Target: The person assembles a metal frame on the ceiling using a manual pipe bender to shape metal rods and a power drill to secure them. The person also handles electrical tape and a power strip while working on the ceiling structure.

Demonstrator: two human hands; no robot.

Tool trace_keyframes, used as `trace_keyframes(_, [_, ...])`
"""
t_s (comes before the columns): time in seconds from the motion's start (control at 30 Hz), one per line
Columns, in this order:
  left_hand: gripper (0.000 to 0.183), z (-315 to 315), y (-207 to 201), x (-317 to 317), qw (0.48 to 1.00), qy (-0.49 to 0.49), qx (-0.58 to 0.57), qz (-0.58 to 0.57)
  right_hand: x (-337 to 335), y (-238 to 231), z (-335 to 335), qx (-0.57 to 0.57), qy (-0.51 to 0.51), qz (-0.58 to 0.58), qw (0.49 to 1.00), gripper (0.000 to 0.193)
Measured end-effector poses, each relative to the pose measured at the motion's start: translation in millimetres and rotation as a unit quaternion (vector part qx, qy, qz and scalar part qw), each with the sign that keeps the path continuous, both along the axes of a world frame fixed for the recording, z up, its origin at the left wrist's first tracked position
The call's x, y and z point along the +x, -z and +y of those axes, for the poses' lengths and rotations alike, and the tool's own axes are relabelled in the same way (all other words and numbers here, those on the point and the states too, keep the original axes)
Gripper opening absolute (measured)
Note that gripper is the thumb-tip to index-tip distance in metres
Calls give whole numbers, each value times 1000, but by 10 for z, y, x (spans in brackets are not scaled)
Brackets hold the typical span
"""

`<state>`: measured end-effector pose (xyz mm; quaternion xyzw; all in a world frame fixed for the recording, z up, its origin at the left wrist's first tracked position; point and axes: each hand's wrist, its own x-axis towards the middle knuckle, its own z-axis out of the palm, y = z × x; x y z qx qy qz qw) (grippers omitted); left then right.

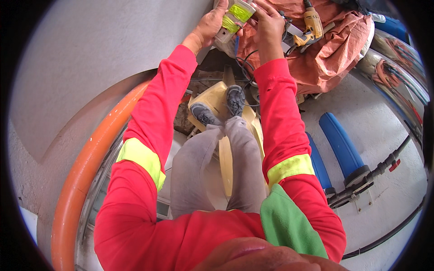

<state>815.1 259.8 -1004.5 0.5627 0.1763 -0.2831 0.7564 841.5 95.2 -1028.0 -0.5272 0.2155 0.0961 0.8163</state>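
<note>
Up at the top of the head view, a white power strip [224, 34] is held between my two hands. Bright yellow-green tape [240, 12] is wrapped around it in two places, and a socket face shows at its lower end. My left hand [209, 26] is closed on the strip's left side, thumb along the edge. My right hand [270, 26] is closed at its right side, the fingertips pinching near the upper end. A thin dark cable [246, 67] hangs below, between my forearms; where it joins is hidden.
A yellow power drill [312, 25] lies on an orange tarp [325, 67] beyond my right hand. My shoes stand on a yellow plastic stool [212, 95]. An orange pipe [86, 176] curves along the left. Blue filter housings [341, 144] with black piping are at the right.
</note>
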Motion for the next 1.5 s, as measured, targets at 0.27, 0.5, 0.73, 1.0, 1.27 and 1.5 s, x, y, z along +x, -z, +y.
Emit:
trace_keyframes(0.27, [68, -266, 325, -24, 990, -79, 117, -25, 46, 275, -125, -34, 99, 36, 994, 27])
trace_keyframes(0.5, [69, -234, 270, -18, 981, -180, 64, 6, 14, 59, -474, -53, 170, 61, 982, 31])
trace_keyframes(0.73, [69, -167, 161, -26, 955, -68, -278, 71, -209, -168, -608, -50, 132, 0, 990, 29])
trace_keyframes(1.0, [69, -141, 379, 7, 945, 3, -328, -6, -132, -534, -711, -94, 160, -145, 972, 29])
trace_keyframes(1.27, [64, -294, 336, -27, 965, -24, 50, -257, -124, -1430, -495, -277, 79, -264, 921, 22])
trace_keyframes(1.5, [66, -358, 187, -190, 908, 101, 221, -340, 374, -1962, -32, -529, -63, -474, 701, 18])
